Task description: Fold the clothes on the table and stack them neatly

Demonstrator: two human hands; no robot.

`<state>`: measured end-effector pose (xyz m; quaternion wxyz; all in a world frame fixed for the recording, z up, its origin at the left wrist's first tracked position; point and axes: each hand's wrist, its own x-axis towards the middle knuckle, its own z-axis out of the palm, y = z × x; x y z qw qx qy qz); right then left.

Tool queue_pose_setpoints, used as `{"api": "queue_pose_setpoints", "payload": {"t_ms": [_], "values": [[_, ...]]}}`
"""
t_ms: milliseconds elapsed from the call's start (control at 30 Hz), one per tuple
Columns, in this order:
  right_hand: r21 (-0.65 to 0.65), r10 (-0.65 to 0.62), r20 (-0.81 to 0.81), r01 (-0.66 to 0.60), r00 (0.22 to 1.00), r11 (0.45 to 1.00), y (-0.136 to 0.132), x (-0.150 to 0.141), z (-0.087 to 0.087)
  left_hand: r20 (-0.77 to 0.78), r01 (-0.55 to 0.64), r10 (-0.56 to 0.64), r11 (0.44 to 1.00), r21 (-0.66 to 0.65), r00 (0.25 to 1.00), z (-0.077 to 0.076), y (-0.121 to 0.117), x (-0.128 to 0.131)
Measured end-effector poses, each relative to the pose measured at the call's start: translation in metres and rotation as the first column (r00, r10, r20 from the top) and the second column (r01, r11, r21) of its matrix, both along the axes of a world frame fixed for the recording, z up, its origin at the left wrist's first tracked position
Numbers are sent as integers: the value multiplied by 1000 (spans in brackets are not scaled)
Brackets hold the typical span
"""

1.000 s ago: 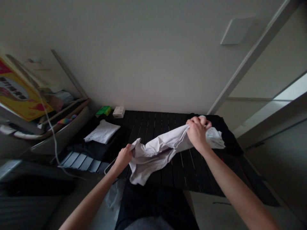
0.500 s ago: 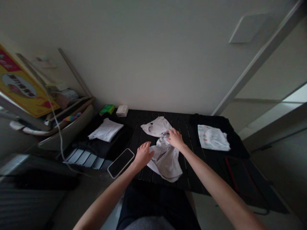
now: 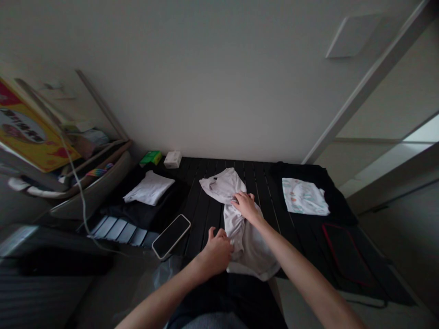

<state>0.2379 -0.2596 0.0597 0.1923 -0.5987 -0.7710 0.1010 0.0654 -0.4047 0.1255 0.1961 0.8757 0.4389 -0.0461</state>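
A pale, off-white garment [image 3: 252, 258] with a gathered middle, perhaps a small dress, lies rumpled on the black slatted table [image 3: 200, 214]. Its collar end points toward the wall and its wide lower end hangs at the near edge. My left hand [image 3: 218, 250] is closed on the left side of the lower part, its fingers curled and partly hidden. Higher up, at the gathered part, my right hand [image 3: 246, 206] has its fingers bent onto the cloth, holding it down or pinching it. The phone [image 3: 171, 236] in a light case lies left of my left hand.
At left, a folded white garment [image 3: 151, 188] rests on dark cloth [image 3: 137, 212]. A green box [image 3: 151, 158] and a white box [image 3: 172, 159] stand by the wall. On the right are a folded printed garment [image 3: 304, 197] on black cloth and a red-edged dark flat object [image 3: 346, 253].
My left hand has moved down and toward me, from open beside the garment to closed on it. The lower part has been pulled nearer and to the right; my right hand has shifted slightly.
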Motion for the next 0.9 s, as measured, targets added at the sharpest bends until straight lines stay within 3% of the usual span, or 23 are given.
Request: {"api": "queue_pose_setpoints", "payload": {"t_ms": [67, 133, 267, 367, 467, 600, 667, 700, 767, 800, 867, 900], "values": [[-16, 11, -20, -11, 1000, 1000, 0, -9, 2, 19, 95, -94, 992, -79, 995, 15, 0, -2], [-21, 9, -51, -10, 999, 1000, -2, -15, 4, 75, 94, -86, 989, -112, 993, 24, 2, -4], [5, -132, -116, 133, 985, 991, -3, -1, 13, 176, -174, 171, 985, -1, 969, 26, 14, -2], [24, -379, -122, 384, 917, 923, -2, 37, 22, 260, -230, 204, 970, 74, 944, 18, 31, 6], [21, -593, -87, 597, 800, 802, -4, 77, 24, 300, -137, 89, 981, 141, 950, 2, 49, 19], [41, -702, -25, 703, 711, 710, -17, 96, 18, 223, -11, -32, 982, 189, 974, -23, 69, 37], [102, -659, -4, 656, 752, 748, -22, 88, 12, 164, -48, 13, 976, 212, 986, -33, 75, 40], [125, -585, 10, 579, 811, 806, -24, 82, 8, 140, -73, 42, 971, 229, 989, -36, 77, 40], [114, -329, 44, 323, 943, 940, -26, 66, 0, 111, -115, 88, 958, 264, 990, -42, 78, 35], [82, -192, 53, 187, 980, 979, -26, 57, -4, 104, -134, 109, 950, 281, 989, -44, 77, 30], [17, -14, 54, 13, 998, 1000, -26, 42, -14, 96, -203, 183, 931, 302, 979, -48, 76, 17], [0, 8, 54, -8, 999, 1000, -26, 36, -19, 90, -252, 235, 917, 310, 968, -51, 75, 9]]}}
